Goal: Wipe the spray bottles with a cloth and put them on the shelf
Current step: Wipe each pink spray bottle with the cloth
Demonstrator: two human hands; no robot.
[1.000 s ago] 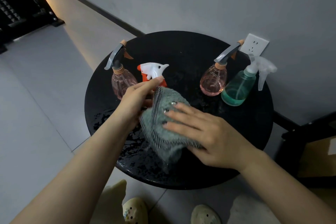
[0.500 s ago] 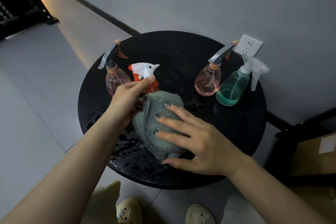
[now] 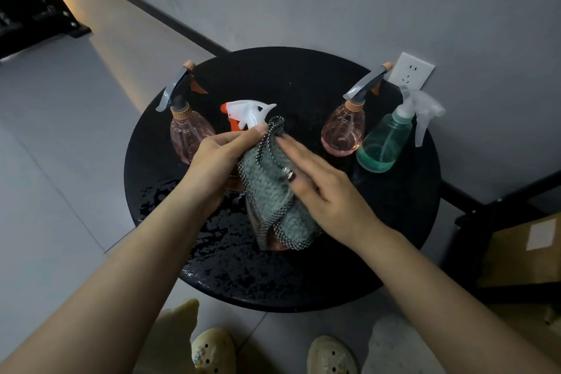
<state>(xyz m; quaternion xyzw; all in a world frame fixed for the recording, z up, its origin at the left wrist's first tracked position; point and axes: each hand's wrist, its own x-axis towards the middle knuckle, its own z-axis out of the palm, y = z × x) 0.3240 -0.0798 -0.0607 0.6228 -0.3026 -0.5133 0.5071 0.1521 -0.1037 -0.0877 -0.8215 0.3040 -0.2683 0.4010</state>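
Observation:
A spray bottle with a white and orange trigger head is held over the round black table. My left hand grips it just below the head. A grey-green cloth with a checked border wraps its body, so the body is mostly hidden. My right hand presses the cloth against the bottle with straight fingers. A pink bottle stands at the left. Another pink bottle and a green bottle stand at the right.
The tabletop is wet at its front left. A wall socket sits behind the right bottles. A dark frame and a cardboard box are at the right. My feet in pale clogs show below the table.
My right hand slid up the cloth toward the bottle's neck, and the cloth bunched higher around it. The left hand kept its grip below the trigger head.

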